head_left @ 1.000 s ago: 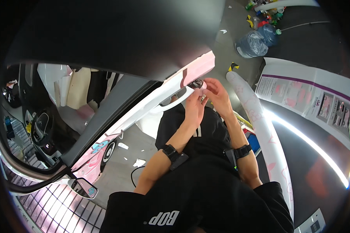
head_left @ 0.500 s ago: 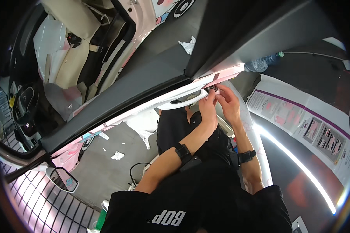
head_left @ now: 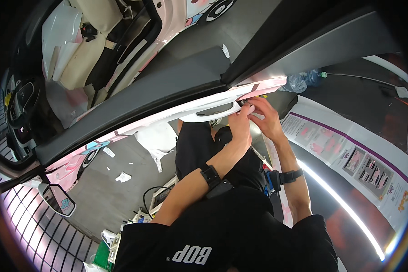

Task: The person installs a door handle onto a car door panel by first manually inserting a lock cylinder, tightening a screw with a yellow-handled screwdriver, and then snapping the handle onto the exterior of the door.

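Note:
An open car door [head_left: 158,93] stands in front of me, its outer side covered in pink and white film. Its white pull handle [head_left: 208,114] faces me. At the handle's right end, my left hand [head_left: 240,129] is closed, thumb and fingers pinched together. Close beside it my right hand [head_left: 266,119] is also closed, with bent fingers meeting the left fingertips. Between them shows a small pale pink piece [head_left: 252,109], partly covered by the fingers. A small dark part [head_left: 244,102] sits on the door just behind the fingertips.
A long printed sheet [head_left: 344,149] lies at the right beside a bright light strip [head_left: 344,208]. Above it is a plastic bottle [head_left: 303,81]. White film [head_left: 156,140] and scraps [head_left: 123,177] lie on the floor at left. The side mirror [head_left: 59,199] sticks out at lower left.
My view has shifted a little, so the door and mirror sit further left. Both hands stay at the handle's end, the right fingers slightly rearranged. A yellow bit now shows behind them.

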### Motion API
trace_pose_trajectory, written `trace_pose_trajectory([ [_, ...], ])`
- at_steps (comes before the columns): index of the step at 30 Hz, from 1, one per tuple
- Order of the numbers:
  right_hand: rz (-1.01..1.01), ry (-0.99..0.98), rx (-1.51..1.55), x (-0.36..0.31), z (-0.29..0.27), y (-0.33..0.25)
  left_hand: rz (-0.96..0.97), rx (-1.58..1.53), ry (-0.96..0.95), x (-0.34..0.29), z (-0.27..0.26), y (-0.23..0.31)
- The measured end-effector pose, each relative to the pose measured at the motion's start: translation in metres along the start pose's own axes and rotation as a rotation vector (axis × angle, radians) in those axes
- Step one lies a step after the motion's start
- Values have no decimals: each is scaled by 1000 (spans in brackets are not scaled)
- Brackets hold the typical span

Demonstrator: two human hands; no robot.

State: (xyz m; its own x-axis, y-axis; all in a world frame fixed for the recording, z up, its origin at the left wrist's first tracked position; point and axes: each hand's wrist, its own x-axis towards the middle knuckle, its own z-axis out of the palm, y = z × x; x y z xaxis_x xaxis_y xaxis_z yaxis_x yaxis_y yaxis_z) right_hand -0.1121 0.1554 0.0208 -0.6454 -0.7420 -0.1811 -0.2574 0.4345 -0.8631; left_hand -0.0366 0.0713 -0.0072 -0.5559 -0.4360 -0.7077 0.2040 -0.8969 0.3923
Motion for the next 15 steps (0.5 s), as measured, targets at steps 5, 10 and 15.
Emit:
trace_pose_trajectory([
  [5,35,-58,5,8,-6,-5,-9,16,26,3,3,0],
  [10,41,-78,10,12,-10,-2,-128,-107,-168,-4,-15,7],
  [15,137,-89,262,11,-12,16,-128,-78,-257,-3,-30,1],
])
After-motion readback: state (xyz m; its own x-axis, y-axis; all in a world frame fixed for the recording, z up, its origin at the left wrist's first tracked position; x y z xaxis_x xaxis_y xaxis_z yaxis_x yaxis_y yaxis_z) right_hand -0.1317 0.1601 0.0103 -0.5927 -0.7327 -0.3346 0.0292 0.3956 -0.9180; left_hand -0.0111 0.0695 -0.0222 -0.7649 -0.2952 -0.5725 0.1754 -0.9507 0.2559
